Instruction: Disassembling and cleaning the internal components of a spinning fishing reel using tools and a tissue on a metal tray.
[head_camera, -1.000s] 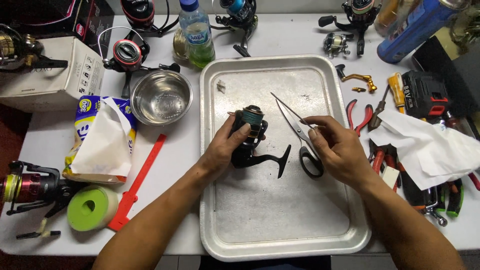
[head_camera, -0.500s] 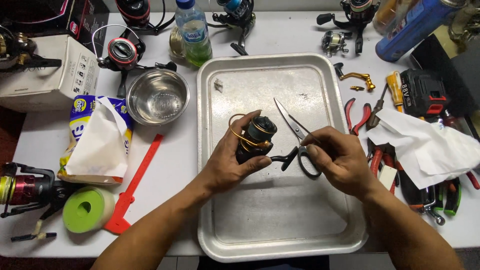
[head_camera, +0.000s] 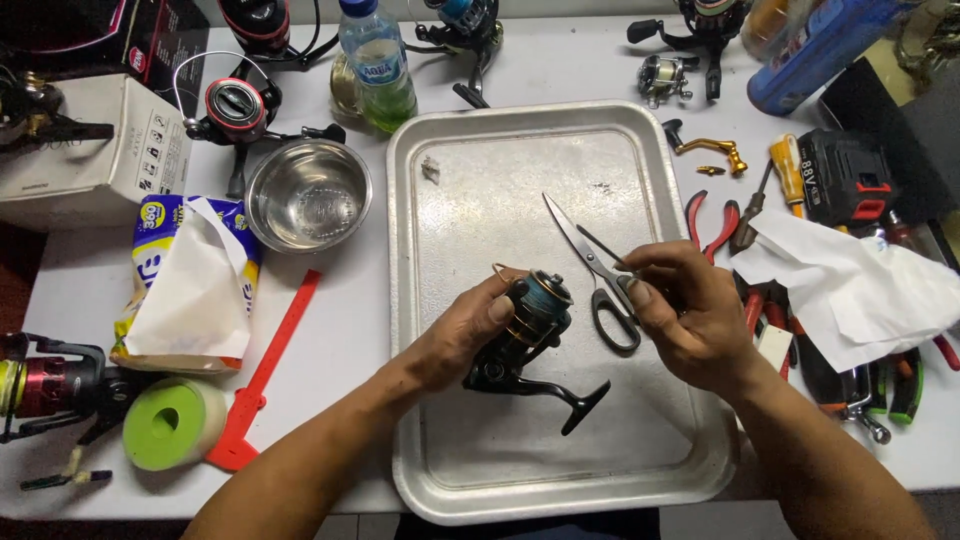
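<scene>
Gripping a black spinning reel (head_camera: 525, 335) (glossy, rounded), left hand (head_camera: 465, 335).

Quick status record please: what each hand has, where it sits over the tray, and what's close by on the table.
left hand: grips a black spinning reel, spool up, above the tray
right hand: holds scissors, blades open, tips pointing up and left
reel foot: points toward the near right corner of the tray
left of tray: steel bowl, tissue pack, red strip, green roll
right of tray: pliers, white cloth, black battery pack
far edge: bottle, more reels
</scene>
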